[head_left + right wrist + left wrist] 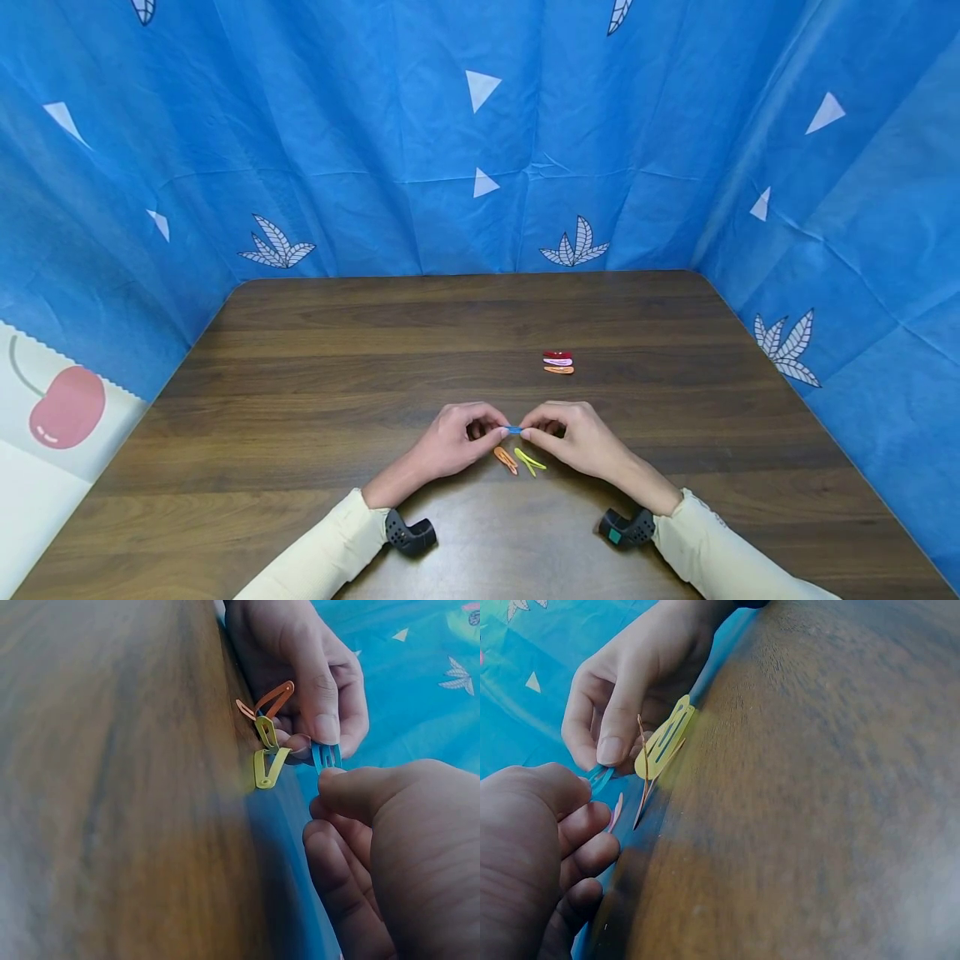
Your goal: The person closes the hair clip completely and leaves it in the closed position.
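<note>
Between the two hands is a blue snap hair clip [514, 430], each end pinched by thumb and fingers. The left hand [465, 437] grips its left end and the right hand [573, 437] its right end. In the right wrist view the blue clip's slotted middle shows between the fingertips, while its ends are hidden. Just in front of the hands, an orange hair clip [506, 459] and a yellow hair clip [530, 462] lie on the table. Both stand sprung apart, as the right wrist view shows for the yellow clip [268, 761] and the orange clip [276, 697].
Farther back on the brown wooden table [360, 350] lie a red hair clip [557, 354], a pink hair clip [558, 362] and another orange hair clip [559, 370], lined up close together. A blue patterned curtain [420, 150] surrounds the table's back and sides.
</note>
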`<move>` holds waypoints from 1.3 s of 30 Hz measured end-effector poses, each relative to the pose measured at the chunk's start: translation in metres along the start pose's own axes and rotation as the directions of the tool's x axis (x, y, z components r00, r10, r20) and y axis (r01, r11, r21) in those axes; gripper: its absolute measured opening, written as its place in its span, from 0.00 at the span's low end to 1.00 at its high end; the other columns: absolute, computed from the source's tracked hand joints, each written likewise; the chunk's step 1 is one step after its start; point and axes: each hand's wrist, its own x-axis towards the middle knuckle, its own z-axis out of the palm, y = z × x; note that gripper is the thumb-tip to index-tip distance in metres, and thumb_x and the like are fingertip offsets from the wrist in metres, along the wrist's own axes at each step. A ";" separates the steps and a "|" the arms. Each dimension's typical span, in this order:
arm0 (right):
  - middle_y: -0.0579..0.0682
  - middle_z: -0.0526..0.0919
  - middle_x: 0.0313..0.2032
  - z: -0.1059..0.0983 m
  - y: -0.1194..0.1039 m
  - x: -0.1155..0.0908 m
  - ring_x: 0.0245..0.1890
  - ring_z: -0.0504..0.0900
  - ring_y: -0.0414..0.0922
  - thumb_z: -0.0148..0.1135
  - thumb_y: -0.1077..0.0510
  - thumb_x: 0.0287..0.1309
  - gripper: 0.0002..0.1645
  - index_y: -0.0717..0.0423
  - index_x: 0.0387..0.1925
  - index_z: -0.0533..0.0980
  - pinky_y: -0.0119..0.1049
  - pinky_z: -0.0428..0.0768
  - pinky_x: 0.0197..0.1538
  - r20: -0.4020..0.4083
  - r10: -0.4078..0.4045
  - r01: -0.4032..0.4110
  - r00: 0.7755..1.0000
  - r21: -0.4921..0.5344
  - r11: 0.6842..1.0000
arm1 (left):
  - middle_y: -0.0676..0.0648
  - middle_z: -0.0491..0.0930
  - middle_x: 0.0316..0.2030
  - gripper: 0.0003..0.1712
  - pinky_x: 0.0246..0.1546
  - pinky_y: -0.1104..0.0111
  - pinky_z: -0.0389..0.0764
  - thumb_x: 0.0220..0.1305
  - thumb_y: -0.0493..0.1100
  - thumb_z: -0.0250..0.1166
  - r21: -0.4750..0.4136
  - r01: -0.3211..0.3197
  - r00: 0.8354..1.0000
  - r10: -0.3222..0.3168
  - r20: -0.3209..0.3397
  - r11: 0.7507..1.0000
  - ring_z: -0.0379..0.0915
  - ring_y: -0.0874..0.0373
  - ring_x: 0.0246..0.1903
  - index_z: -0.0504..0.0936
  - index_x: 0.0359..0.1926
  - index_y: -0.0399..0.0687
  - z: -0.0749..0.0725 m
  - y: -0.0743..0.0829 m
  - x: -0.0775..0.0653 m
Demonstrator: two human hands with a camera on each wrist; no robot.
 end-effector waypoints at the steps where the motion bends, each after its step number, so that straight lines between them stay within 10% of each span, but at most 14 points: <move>1: 0.35 0.86 0.31 0.000 0.000 0.000 0.29 0.80 0.31 0.70 0.55 0.66 0.03 0.42 0.39 0.86 0.30 0.82 0.34 0.001 0.001 -0.001 1.000 0.001 1.000 | 0.55 0.83 0.28 0.02 0.27 0.75 0.78 0.68 0.40 0.69 0.000 0.001 1.000 -0.001 0.000 1.000 0.73 0.71 0.25 0.88 0.40 0.50 0.000 0.000 0.000; 39: 0.37 0.87 0.34 -0.001 -0.002 0.000 0.32 0.81 0.31 0.69 0.57 0.66 0.02 0.46 0.37 0.86 0.30 0.82 0.36 0.043 0.030 -0.032 0.999 0.025 0.999 | 0.55 0.84 0.30 0.03 0.29 0.77 0.76 0.70 0.40 0.68 0.051 -0.098 0.995 0.098 0.003 0.994 0.71 0.72 0.28 0.87 0.39 0.49 0.002 -0.003 0.001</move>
